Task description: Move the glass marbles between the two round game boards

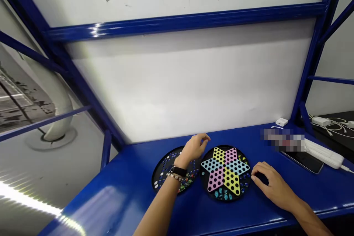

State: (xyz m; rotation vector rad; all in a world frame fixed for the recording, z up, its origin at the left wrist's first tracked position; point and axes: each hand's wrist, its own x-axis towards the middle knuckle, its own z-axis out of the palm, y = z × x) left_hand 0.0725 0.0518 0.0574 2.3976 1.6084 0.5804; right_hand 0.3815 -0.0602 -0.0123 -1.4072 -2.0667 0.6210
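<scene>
My left hand (195,146) is raised at the far edge of the left round black tray (155,169), its wrist and forearm crossing the tray. Its fingers bend together towards the thumb, and anything between the fingertips is too small to make out. My right hand (269,184) rests beside the right rim of the Chinese checkers board (224,169), with thumb and forefinger curled close together. Whether they pinch anything is unclear. The board has a pink, yellow and light-blue star with black holes. Turquoise pieces (223,194), dark blue pieces (245,184) and yellow pieces (242,158) lie around it.
White, blue, red and green pieces (190,179) lie in the left tray, partly behind my wrist. To the right are a phone (304,161), a white power strip (323,153) and a small white case (281,122). Blue frame bars (179,24) and a white panel (193,84) stand behind the blue table (132,177).
</scene>
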